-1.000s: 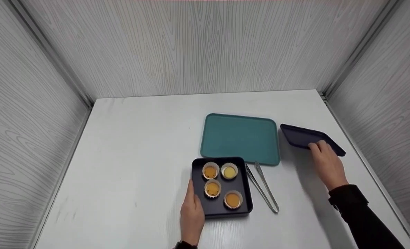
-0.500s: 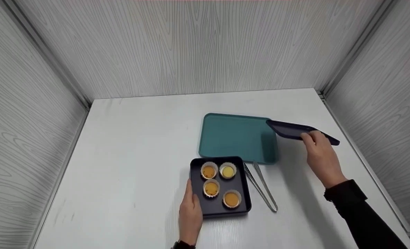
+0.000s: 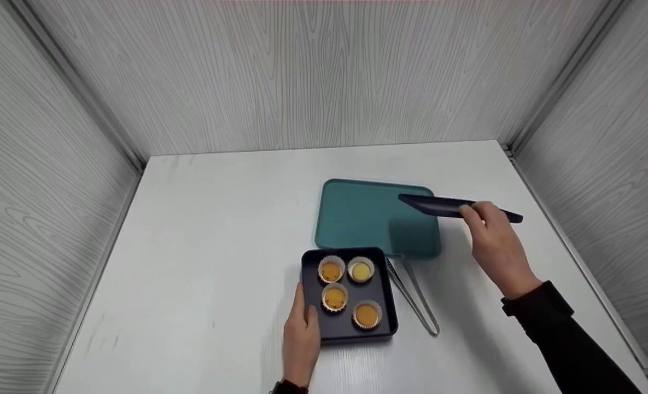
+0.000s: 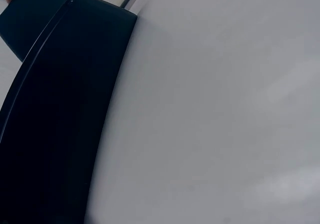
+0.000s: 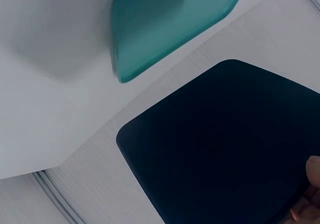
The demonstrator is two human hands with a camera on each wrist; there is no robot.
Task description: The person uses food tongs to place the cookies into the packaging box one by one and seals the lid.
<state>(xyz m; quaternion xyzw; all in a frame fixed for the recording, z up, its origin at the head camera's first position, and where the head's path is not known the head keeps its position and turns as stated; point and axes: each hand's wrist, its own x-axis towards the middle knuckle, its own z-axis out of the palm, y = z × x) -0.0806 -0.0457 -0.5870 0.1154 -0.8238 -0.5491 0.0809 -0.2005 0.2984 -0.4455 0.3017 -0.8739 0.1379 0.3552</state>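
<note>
In the head view, a dark navy square box point(image 3: 350, 328) holds several small round cakes in paper cups, including a pale yellow one point(image 3: 361, 270). My left hand point(image 3: 301, 339) holds its left wall, fingers along the outside and thumb at the rim; the left wrist view shows only the dark outer wall point(image 4: 60, 109). My right hand point(image 3: 498, 249) pinches a dark navy lid point(image 3: 436, 206), raised and tilted over the right part of a teal tray point(image 3: 356, 213). The right wrist view shows the lid's broad face point(image 5: 215, 144) and the fingertips on its edge.
Metal tongs point(image 3: 419, 303) lie on the white table point(image 3: 209, 246), just right of the box, their tips by the tray's near edge. Pale wood-grain panels point(image 3: 324, 76) close off the back and both sides.
My right hand has carried the lid leftward and up, from beside the tray to above its right part, and tilted it nearly edge-on. My left hand and the box stay in place.
</note>
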